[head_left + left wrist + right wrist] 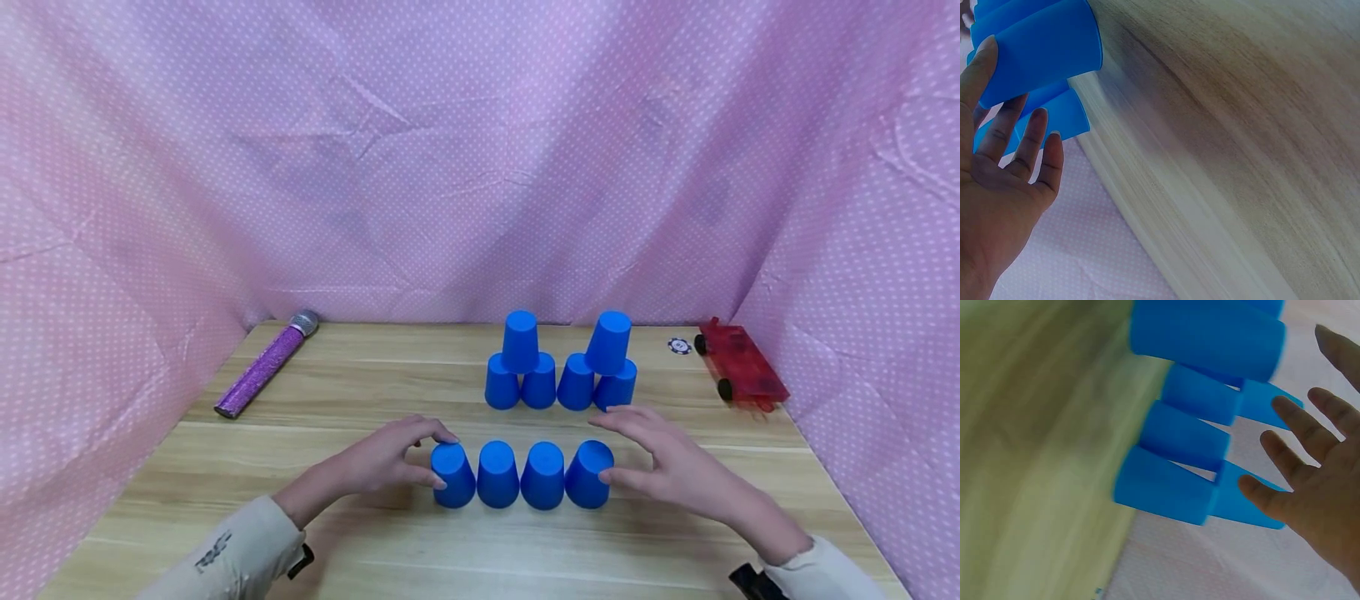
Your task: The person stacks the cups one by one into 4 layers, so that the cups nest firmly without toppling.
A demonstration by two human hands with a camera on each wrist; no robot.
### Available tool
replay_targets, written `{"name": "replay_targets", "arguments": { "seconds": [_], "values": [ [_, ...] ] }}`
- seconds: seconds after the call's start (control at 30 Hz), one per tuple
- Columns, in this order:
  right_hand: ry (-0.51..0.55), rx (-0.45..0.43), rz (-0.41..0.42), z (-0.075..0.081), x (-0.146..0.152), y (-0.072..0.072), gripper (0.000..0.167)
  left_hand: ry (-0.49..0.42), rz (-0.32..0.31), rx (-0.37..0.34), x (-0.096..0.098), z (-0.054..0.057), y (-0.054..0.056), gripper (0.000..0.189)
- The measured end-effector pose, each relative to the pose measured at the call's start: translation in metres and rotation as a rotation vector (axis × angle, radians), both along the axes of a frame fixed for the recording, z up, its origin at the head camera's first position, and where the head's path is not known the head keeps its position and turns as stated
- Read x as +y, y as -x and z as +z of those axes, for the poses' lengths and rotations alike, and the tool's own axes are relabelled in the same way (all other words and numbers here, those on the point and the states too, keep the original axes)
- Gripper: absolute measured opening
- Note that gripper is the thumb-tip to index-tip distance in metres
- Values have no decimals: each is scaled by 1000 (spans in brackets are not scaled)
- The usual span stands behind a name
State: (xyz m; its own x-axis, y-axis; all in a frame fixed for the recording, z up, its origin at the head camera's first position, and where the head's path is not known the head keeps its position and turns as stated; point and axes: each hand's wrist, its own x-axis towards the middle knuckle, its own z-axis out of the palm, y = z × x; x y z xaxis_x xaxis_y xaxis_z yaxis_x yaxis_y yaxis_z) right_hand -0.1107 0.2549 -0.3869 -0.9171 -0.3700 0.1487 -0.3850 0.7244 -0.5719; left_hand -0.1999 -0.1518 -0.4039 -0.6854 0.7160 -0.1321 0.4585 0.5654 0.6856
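Observation:
Several blue cups stand upside down in a front row. My left hand (pixel 378 460) holds the left-end blue cup (pixel 456 485) between thumb and index finger; in the left wrist view the thumb lies on its side (pixel 1047 50) and the other fingers are spread loosely. At the other end, my right hand (pixel 671 462) is held beside the right-end blue cup (pixel 585 483), thumb tip right at its side and fingers stretched out behind it. The right wrist view shows those fingers spread, with nothing between them. Two middle cups (pixel 497 477) stand between.
Behind the row, two small stacks each have one blue cup (pixel 521 343) balanced on two lower ones (pixel 502 385). A purple glitter microphone (pixel 262 371) lies at left. A poker chip (pixel 679 346) and a red toy car (pixel 742 362) are at right on the wooden table (pixel 360 367).

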Motion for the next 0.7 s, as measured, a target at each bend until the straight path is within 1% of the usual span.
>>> {"name": "replay_targets", "arguments": {
  "seconds": [0.1, 0.2, 0.37, 0.57, 0.7],
  "values": [
    [12, -75, -9, -8, 0, 1, 63, 3, 0, 2, 0, 0, 0, 44],
    [14, -106, -14, -14, 0, 3, 63, 2, 0, 4, 0, 0, 0, 44],
    [21, -104, 4, -22, -1, 3, 62, -5, -3, -3, 0, 0, 0, 44],
    [27, -120, 19, -24, -1, 3, 58, -1, -8, -3, 1, 1, 0, 44],
    [29, -140, 7, -25, -2, 4, 58, -1, -11, -2, 1, 1, 0, 45]
  ]
}}
